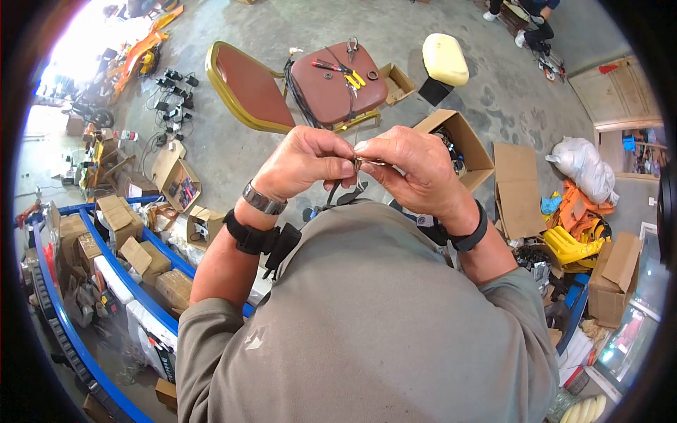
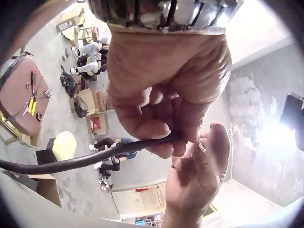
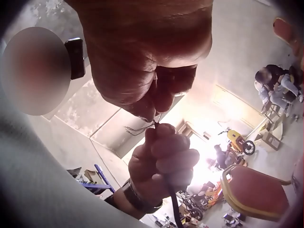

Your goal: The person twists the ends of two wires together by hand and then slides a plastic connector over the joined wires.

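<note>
In the head view my left hand (image 1: 303, 166) and right hand (image 1: 416, 169) meet fingertip to fingertip in front of the chest. The left fingers grip a black cable (image 2: 95, 157) near its end; in the left wrist view the rest of it runs off to the left. Thin bare wire strands (image 3: 137, 129) stick out of the cable's end, just above the left fist in the right wrist view. My right thumb and fingers pinch at these strands, and their tips partly hide them.
Ahead stands a brown padded chair (image 1: 254, 88). Its seat carries yellow-handled pliers (image 1: 355, 79), a red-handled tool (image 1: 324, 65), a black ring (image 1: 372, 75) and dark cable (image 1: 300, 99). An open cardboard box (image 1: 476, 151) is at the right, a blue-framed rack (image 1: 130, 271) at the left.
</note>
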Motion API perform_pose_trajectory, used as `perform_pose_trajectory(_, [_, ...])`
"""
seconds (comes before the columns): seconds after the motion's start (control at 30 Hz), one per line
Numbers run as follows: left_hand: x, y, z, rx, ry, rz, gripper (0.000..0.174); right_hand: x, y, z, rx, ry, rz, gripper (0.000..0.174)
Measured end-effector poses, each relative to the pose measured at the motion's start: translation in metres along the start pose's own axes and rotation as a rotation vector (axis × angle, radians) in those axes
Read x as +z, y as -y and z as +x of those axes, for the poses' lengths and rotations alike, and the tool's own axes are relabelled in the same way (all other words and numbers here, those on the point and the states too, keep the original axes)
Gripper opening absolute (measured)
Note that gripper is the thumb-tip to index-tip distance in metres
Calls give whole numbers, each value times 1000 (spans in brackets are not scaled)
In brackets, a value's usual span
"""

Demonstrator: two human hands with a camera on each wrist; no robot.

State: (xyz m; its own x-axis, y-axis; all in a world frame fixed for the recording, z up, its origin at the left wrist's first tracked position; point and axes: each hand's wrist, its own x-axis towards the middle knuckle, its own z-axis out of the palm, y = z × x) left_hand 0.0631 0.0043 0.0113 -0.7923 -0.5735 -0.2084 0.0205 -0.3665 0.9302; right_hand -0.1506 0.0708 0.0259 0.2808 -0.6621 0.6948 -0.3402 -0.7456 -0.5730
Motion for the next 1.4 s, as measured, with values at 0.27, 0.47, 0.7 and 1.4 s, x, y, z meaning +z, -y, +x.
perform_pose_trajectory(0.27, [16,7,-10,191,-155,273,13,0,24,-5,549,-76,332,33])
perform_pose_trajectory(0.47, [28,6,-11,472,-168,800,15,-10,18,-8,851,-11,548,30])
perform_pose_trajectory(0.7, [35,22,19,645,-234,1307,9,-16,-44,-3,1059,232,357,31])
perform_pose_trajectory(1.4, [4,1,-5,241,-153,181,8,-17,22,13,92,22,-226,41])
